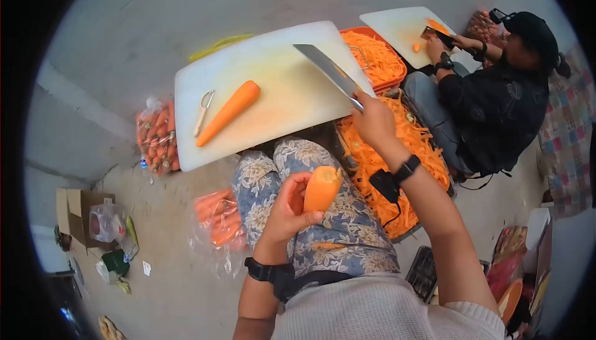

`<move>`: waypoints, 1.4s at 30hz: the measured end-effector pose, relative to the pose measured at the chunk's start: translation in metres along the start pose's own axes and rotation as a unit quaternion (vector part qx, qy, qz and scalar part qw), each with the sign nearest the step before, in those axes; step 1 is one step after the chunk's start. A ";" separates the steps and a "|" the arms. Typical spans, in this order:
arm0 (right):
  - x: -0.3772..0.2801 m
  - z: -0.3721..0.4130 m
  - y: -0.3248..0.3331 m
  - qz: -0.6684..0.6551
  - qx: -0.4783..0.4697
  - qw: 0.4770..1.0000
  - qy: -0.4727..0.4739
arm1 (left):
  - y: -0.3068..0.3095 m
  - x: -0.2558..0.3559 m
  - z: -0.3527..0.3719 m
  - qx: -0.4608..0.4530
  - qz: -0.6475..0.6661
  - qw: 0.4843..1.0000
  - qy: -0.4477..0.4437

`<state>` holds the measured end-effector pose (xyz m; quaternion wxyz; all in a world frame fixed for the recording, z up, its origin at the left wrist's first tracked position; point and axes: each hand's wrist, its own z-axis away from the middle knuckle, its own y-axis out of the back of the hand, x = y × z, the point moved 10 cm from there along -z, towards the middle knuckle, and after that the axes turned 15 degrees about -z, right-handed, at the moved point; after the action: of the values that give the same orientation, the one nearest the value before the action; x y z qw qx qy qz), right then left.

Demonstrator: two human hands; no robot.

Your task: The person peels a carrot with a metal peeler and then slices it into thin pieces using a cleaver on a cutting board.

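Above my lap, my left hand (290,206) holds a thick orange carrot (322,188) with its stem end tilted up. My right hand (374,120) grips the handle of a wide-bladed knife (329,70), whose blade lies over the right part of the white cutting board (279,51). On the board's left half rests a long peeled carrot (230,113), beside a peeler (203,113) with a pale handle. Under my right forearm is a large tray of carrot strips (397,203).
At the upper right a person (496,92) cuts on another white board (397,25). An orange basket (402,67) of strips stands between the boards. Bagged carrots (158,135) and another bag (218,217) lie left of me, with a cardboard box (77,216) farther left.
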<state>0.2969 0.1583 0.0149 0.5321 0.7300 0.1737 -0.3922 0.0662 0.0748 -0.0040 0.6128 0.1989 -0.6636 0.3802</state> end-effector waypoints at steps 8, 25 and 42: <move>-0.014 -0.042 -0.073 0.106 -0.024 0.994 0.025 | 0.018 0.009 0.021 0.041 0.004 0.999 -0.016; -0.100 0.122 0.025 -0.322 -0.129 0.919 0.186 | -0.017 -0.021 -0.005 -0.020 0.075 0.995 0.056; 0.195 0.141 0.016 0.028 -0.013 0.985 -0.168 | -0.024 -0.049 -0.004 -0.027 0.140 0.986 0.090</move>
<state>0.3766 -0.0082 -0.1407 0.5739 0.6513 0.0662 -0.4920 0.0946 0.0524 -0.0448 0.6155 0.0524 -0.6373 0.4607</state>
